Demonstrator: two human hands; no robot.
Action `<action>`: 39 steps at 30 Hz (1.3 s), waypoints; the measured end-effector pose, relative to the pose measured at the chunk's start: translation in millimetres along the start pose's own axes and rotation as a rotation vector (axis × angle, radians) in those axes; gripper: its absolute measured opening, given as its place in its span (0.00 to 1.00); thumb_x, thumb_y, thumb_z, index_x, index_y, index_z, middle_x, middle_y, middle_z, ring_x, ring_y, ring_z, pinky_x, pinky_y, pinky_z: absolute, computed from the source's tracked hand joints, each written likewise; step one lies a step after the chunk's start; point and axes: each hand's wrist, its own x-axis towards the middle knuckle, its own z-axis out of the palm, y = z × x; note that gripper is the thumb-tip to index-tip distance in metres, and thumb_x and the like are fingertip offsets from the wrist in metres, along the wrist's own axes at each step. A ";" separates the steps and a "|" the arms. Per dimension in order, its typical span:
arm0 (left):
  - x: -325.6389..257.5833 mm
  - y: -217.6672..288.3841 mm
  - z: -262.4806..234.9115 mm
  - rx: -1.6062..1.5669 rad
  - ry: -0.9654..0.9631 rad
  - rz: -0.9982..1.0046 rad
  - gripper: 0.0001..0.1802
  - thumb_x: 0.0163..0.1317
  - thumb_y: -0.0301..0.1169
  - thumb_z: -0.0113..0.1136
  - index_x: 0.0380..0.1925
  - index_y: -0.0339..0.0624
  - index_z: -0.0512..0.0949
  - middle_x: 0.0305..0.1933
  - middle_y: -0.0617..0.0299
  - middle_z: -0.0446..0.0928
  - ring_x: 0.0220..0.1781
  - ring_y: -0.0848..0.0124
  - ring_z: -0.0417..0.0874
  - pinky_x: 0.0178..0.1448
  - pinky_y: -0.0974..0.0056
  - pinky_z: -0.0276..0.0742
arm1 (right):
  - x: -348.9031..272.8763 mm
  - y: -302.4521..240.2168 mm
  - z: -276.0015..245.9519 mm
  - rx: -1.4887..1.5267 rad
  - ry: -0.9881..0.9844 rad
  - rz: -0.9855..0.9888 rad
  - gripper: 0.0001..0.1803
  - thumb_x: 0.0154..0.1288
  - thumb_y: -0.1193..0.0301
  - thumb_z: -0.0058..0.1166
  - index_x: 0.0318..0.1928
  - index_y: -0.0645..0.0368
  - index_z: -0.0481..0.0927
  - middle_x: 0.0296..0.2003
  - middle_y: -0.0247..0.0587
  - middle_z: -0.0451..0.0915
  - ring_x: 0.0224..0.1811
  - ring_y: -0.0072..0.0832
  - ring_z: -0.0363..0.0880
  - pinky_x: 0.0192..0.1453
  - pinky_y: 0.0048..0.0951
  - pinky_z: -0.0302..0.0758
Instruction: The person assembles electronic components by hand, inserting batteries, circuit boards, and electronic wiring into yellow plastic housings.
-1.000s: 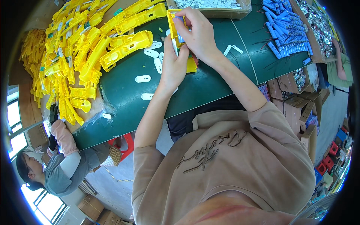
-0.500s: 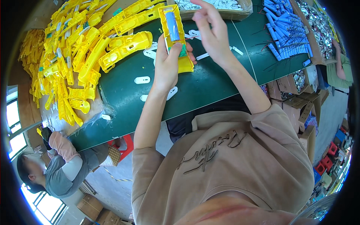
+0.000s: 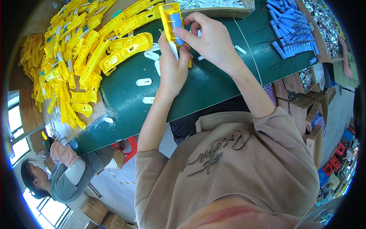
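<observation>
Left of the left hand (image 3: 173, 72), a heap of yellow plastic housings (image 3: 89, 49) spreads over the table (image 3: 124, 89). Between that heap and the left wrist lie loose white oblong plates (image 3: 143, 82), unchanged in use. The left hand keeps its grasp on one yellow open housing (image 3: 165, 19), holding it upright by its lower part between thumb and fingers; a white strip (image 3: 173, 49) shows along the housing, just above the palm. The green board seen in it half a second ago is now hidden. Inside the housing, above the left thumb, sits a blue cylindrical cell (image 3: 176, 23).

The right hand (image 3: 213, 44), which hovered apart to the right, has come in: its thumb presses on the cell and its forefinger bends beside the housing's edge. So both hands now work on the one piece, with the cell steadied inside the open housing. A red wire (image 3: 193, 64) trails below the right fingers. Beyond the right hand stands a carton of white parts (image 3: 248, 8); farther right lie more blue wired cells (image 3: 293, 42).
</observation>
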 end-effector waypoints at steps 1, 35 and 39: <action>-0.1 -1.5 -0.4 0.088 0.007 -0.008 0.30 0.64 0.21 0.46 0.63 0.35 0.47 0.37 0.47 0.75 0.30 0.66 0.80 0.31 0.65 0.76 | -0.5 2.6 5.7 -0.036 0.095 -0.075 0.20 0.59 0.53 0.57 0.35 0.59 0.80 0.22 0.37 0.78 0.20 0.27 0.77 0.25 0.24 0.71; 3.8 -7.8 -3.1 -0.199 0.133 0.051 0.24 0.73 0.39 0.28 0.63 0.38 0.54 0.57 0.55 0.63 0.58 0.69 0.64 0.64 0.64 0.56 | -16.7 4.0 33.5 0.025 0.325 -0.319 0.06 0.56 0.72 0.59 0.30 0.58 0.74 0.22 0.36 0.76 0.24 0.32 0.75 0.32 0.32 0.67; 6.7 -12.1 -3.8 -0.250 0.132 0.044 0.22 0.73 0.39 0.29 0.62 0.39 0.56 0.55 0.57 0.64 0.56 0.71 0.65 0.63 0.65 0.58 | -20.3 9.2 41.7 0.009 0.284 -0.295 0.06 0.54 0.74 0.58 0.29 0.58 0.73 0.24 0.37 0.75 0.26 0.34 0.75 0.32 0.33 0.67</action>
